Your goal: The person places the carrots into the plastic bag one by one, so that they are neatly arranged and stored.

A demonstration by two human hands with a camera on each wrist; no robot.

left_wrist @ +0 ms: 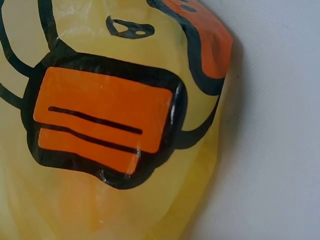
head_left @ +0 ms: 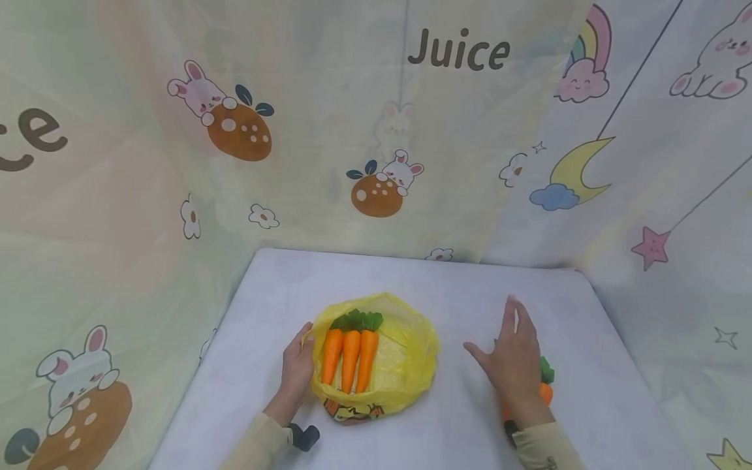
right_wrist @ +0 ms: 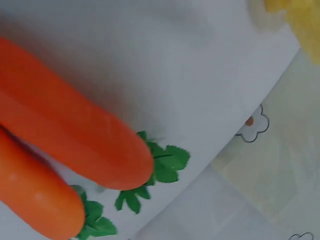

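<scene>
A yellow plastic bag (head_left: 420,365) lies on the table, its mouth spread wide toward the head camera. Three orange carrots (head_left: 350,352) with green leafy tops lie side by side in its left half. My left hand (head_left: 298,369) grips the bag's left rim. Printed orange and black shapes on the bag's wall (left_wrist: 195,165) fill the left wrist view. On the right, my right hand (head_left: 514,365) hovers with fingers extended and thumb spread, holding nothing. Beneath it are two more carrots (right_wrist: 75,120), partly hidden by the hand in the head view.
The white table (head_left: 470,300) ends at a patterned cloth backdrop (head_left: 317,130) on the far side and both flanks. Dark wrist straps (head_left: 305,437) sit at the cuffs of beige sleeves (head_left: 258,444).
</scene>
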